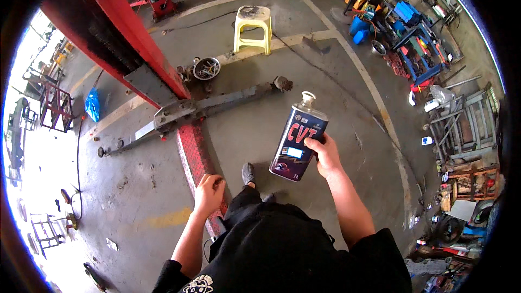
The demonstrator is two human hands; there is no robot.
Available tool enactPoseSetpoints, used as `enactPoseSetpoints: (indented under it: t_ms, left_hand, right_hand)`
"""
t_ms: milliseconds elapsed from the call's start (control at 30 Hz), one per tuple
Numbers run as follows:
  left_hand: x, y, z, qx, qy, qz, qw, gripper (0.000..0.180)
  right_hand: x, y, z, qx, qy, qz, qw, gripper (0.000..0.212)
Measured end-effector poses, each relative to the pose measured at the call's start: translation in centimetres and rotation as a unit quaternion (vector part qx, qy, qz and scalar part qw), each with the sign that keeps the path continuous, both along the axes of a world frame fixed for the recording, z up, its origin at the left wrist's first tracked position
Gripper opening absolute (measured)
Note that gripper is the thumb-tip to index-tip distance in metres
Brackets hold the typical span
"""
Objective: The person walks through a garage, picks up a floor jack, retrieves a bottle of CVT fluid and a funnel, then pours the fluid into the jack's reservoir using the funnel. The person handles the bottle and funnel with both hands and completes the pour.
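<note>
Hiding behind the can (296, 144): most fingers of the right hand (327, 154); its thumb and back show clearly.
Left palm: turned from the camera; the fingers of the left hand (208, 192) curl loosely inward, and I cannot tell whether they enclose anything.
Bright left rim: glare swallows the background, leaving the shapes there hard to make out.
Lower edge: cuts off the black clothing (282, 244) and a white print on it; one grey shoe (248, 172) shows, the other is mostly covered.
Red post (140, 38): runs out of view at the top.
Can and right hand: clamped by its right side, thumb pressed across the front, held up over the grey floor (358, 184) ahead of the body.
Can and left hand: well apart, the hand lower and to the left, in line with the red patterned beam (192, 152).
Can's tilt: top leaning right, neck upward.
Can's body: flat-sided, dark blue shading to purple, with large red lettering, a pale panel beneath and a printed picture near the base.
Can's top: silvery, with a pale round fitting on the neck.
</note>
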State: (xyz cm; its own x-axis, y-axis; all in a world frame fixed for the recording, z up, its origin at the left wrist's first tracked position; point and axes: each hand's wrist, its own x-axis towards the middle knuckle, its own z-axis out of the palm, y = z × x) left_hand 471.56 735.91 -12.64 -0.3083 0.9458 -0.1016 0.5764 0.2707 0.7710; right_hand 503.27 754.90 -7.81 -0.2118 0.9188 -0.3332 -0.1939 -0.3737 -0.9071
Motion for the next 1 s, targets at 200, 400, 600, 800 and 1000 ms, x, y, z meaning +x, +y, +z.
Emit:
enactPoseSetpoints:
  t_ms: [200, 400, 600, 800, 1000]
  left_hand:
    - [-2.3, 9.9, -2.4, 0.012, -0.026, -0.012, 1.000, 0.021]
    - [-3.7, 20.6, -2.3, 0.031, 0.007, -0.091, 0.995, 0.023]
    - [-1.2, 30.7, -5.0, -0.059, 0.005, -0.105, 0.993, 0.020]
    - [1.2, 42.9, -14.7, -0.140, 0.029, -0.069, 0.987, 0.024]
    - [-3.8, 46.8, -24.6, -0.293, 0.046, 0.091, 0.951, 0.028]
  right_hand:
    - [0.1, 7.1, -0.6, 0.066, -0.065, -0.063, 0.994, 0.052]
    - [2.7, 13.3, -1.3, 0.128, -0.123, -0.122, 0.977, 0.057]
    - [8.5, 20.5, -3.3, 0.108, -0.167, -0.179, 0.964, 0.055]
    - [15.6, 31.5, -9.1, 0.119, -0.203, -0.232, 0.944, 0.072]
    - [19.8, 45.2, -6.2, 0.059, -0.316, -0.161, 0.933, 0.077]
